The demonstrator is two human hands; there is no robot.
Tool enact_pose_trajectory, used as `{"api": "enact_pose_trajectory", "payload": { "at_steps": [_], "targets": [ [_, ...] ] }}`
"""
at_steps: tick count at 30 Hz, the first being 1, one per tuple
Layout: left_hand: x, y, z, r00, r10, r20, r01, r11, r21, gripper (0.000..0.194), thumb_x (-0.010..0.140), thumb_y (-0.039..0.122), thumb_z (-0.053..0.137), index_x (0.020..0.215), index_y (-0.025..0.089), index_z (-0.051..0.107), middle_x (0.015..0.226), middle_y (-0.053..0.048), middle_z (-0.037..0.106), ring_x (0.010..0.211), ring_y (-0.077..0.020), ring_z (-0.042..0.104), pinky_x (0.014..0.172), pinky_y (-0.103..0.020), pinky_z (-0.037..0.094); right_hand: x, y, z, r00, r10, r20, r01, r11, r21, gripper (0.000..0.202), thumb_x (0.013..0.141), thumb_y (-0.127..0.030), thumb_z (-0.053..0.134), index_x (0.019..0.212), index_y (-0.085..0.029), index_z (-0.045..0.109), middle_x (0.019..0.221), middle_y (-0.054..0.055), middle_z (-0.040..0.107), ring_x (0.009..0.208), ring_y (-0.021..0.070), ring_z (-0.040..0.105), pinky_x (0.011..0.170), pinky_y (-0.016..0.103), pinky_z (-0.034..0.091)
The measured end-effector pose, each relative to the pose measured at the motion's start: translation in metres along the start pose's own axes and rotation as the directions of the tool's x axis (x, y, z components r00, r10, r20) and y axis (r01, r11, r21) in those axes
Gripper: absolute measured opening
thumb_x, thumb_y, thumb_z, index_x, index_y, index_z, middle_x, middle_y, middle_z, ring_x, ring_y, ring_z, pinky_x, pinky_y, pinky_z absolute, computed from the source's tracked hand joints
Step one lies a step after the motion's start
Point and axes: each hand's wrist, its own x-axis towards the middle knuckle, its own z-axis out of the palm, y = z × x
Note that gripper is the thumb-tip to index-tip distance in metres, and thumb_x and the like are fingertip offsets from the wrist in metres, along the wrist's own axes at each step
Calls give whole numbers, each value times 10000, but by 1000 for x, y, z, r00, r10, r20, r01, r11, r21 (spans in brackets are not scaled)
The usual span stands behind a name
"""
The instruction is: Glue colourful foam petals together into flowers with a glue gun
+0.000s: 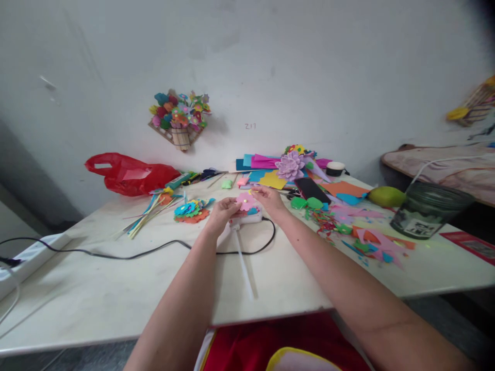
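Note:
Between the fingers of my left hand (225, 210) is a pink foam flower (244, 200) with a small yellow centre. My right hand (267, 198) is closed in a pinch just to the right of it, with a small yellow piece (253, 191) at the fingertips, too small to make out well. Below both hands a white glue gun (251, 219) lies on the table, a whitish glue stick (244, 268) pointing out of it toward me. Left of my left hand is a pile of foam flowers (189, 210) in blue, green and orange.
A black cable (147, 254) crosses the table from a power strip (34, 255). A red plastic bag (135, 175) and thin sticks (149, 216) lie left. Foam scraps (371, 242), a phone (312, 190), a yellow-green fruit (386, 196) and a dark jar (429, 211) are right.

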Motion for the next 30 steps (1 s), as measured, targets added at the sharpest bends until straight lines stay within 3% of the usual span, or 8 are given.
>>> {"api": "enact_pose_trajectory", "payload": {
  "at_steps": [4,10,19,30],
  "targets": [
    [-1,3,3,999,12,-38,-11,1000,20,375,597,349,712,853,125,554,683,-37,671,639,-155,641,682,-304,520,-5,-8,-1,986,151,64,-154,987,40,341,648,-442,595,818,-151,646,726,26,616,634,121,515,531,233,362],
    [-2,5,6,999,29,-34,-27,997,70,412,593,384,705,876,125,555,669,-38,671,621,-150,634,676,-305,516,-10,-8,2,951,238,196,-255,965,67,329,585,-452,651,673,-137,621,610,-10,567,526,79,430,515,230,313],
    [-3,4,7,999,34,7,-35,996,81,530,593,376,706,1020,122,520,633,-6,654,615,-149,634,700,-315,512,-11,-4,6,956,230,182,-243,969,52,307,527,-409,696,646,-139,613,593,-16,580,530,95,463,526,231,326],
    [-2,2,7,1000,19,20,-22,992,126,529,603,398,696,1026,121,540,637,-17,655,611,-147,632,666,-289,505,-8,5,7,957,253,139,-262,964,48,297,508,-394,702,599,-132,597,534,-24,555,494,83,444,513,231,319]
  ]
}}
